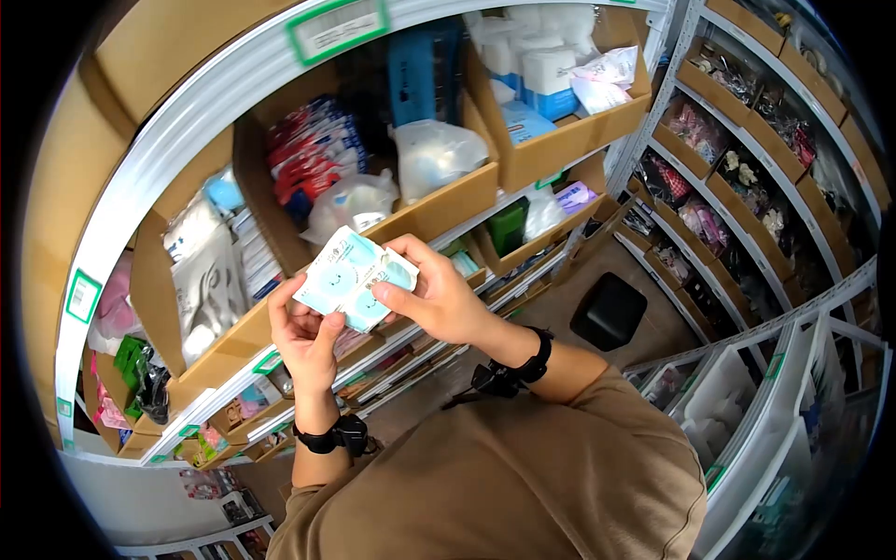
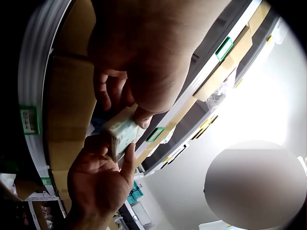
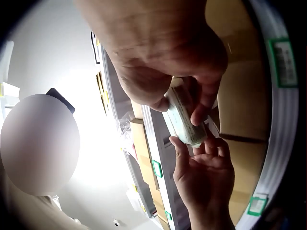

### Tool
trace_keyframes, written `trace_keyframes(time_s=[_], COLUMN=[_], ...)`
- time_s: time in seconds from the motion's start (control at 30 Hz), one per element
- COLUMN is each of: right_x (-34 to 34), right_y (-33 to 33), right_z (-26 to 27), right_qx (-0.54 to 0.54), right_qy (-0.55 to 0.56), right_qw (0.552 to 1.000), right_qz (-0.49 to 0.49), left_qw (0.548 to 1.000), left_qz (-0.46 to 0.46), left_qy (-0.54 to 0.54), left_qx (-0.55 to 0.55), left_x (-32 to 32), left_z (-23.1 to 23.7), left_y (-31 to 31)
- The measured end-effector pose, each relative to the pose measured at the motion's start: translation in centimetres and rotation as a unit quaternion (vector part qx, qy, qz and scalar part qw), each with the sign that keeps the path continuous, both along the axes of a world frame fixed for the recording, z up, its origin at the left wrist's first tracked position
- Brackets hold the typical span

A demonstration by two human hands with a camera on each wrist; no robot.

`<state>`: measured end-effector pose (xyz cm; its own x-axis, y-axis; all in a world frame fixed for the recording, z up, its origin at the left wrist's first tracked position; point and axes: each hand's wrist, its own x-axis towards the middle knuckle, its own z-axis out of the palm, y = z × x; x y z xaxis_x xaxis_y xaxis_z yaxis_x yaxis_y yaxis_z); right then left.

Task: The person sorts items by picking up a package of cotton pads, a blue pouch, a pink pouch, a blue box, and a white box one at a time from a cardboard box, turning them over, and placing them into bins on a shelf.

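Note:
A small light-blue-and-white pack (image 1: 343, 271), printed with smiling faces and text, is held up between both hands in front of the shelf. My left hand (image 1: 306, 329) grips its left end, thumb along the near edge and fingers behind. On the other end, my right hand (image 1: 441, 297) has its thumb across the printed face and its fingers mostly hidden behind. In the left wrist view, the pack (image 2: 121, 136) shows a thick, layered-looking edge. The right wrist view shows the pack's side (image 3: 181, 117), with fine print, between the two hands.
Cardboard bins just beyond the hands hold a clear plastic bag (image 1: 353, 207), red-and-blue packets (image 1: 313, 154) and white-and-blue packs (image 1: 549, 75). More bins line the shelving (image 1: 747, 177) at right. A black stool (image 1: 609, 311) stands on the aisle floor.

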<state>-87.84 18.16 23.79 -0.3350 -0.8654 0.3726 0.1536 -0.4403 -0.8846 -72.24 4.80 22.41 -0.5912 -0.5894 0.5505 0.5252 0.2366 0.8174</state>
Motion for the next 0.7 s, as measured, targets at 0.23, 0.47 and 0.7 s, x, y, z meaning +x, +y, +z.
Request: trace_keyframes(time_s=[0.23, 0.47, 0.7], right_x=[-10.2, -17.9, -22.3], right_y=[6.7, 12.2, 15.0], right_z=[-0.6, -1.4, -3.1], right_qx=[-0.034, -0.058, -0.053], right_qy=[-0.056, -0.087, -0.122], right_qw=[0.998, 0.995, 0.991], right_qz=[-0.012, 0.005, 0.007], left_qw=[0.998, 0.997, 0.995], left_qz=[-0.025, -0.058, -0.066], left_qy=[0.038, 0.005, -0.061], left_qx=[-0.039, -0.051, -0.05], left_x=[-11.1, -18.8, -22.2], left_z=[-0.7, -0.2, -0.6], left_y=[5.1, 10.0, 13.0])
